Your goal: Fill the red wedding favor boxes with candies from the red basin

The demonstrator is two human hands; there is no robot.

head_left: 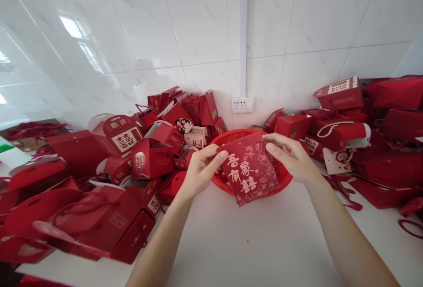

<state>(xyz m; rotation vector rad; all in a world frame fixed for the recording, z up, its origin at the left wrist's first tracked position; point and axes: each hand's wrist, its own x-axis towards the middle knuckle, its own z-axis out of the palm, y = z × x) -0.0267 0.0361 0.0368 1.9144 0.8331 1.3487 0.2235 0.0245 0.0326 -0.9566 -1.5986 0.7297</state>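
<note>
Between my hands is a red paper gift bag (251,170) with white Chinese characters and a pale floral print, tilted in front of the red plastic basket (287,180). My left hand (204,166) pinches its upper left corner, thumb on the printed face. At the upper right corner my right hand (292,155) grips it, thumb near the edge and fingers behind. The bag hides most of the basket and what lies in it. Whether the bag is folded flat or opened out, I cannot tell.
Red gift boxes (99,221) and bags lie heaped on the white table (244,252) to the left. Another pile of red boxes (340,93) stands on the right. Behind is a tiled wall with a power socket (243,104). A cardboard box (33,135) holds red cords at far left.
</note>
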